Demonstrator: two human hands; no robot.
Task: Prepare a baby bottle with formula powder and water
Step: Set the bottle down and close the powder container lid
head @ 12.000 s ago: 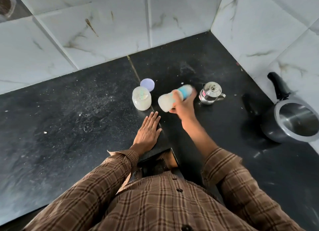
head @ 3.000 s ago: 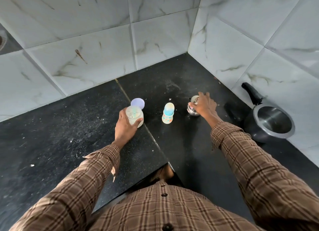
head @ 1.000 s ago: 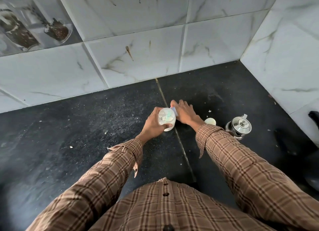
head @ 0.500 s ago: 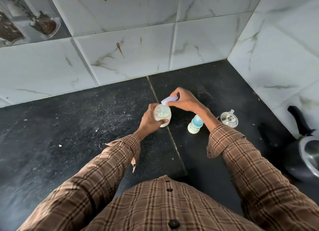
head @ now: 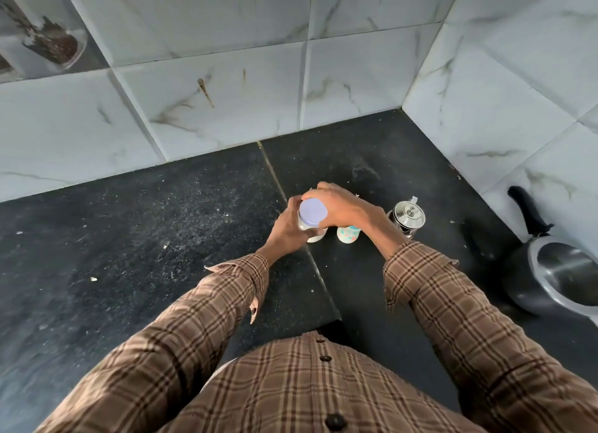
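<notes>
A white formula jar (head: 314, 235) stands on the black counter (head: 161, 238), and my left hand (head: 288, 232) wraps around its side. The jar's lilac lid (head: 312, 210) sits on top, with my right hand (head: 343, 206) gripping it from the right and behind. Just right of the jar stands the baby bottle (head: 348, 233), filled with milky liquid and patterned at the base; my right wrist covers its top. A small steel lidded pot (head: 408, 218) stands further right.
A dark pressure cooker (head: 556, 280) with a black handle sits at the right by the tiled wall. White marble tiles meet in a corner behind the objects. Crumbs and powder specks dot the counter. The counter's front edge lies under my shirt.
My right hand has brought the lilac lid down from above onto the jar's mouth. Earlier it shook the bottle and set it down. My left hand has stayed on the jar.
</notes>
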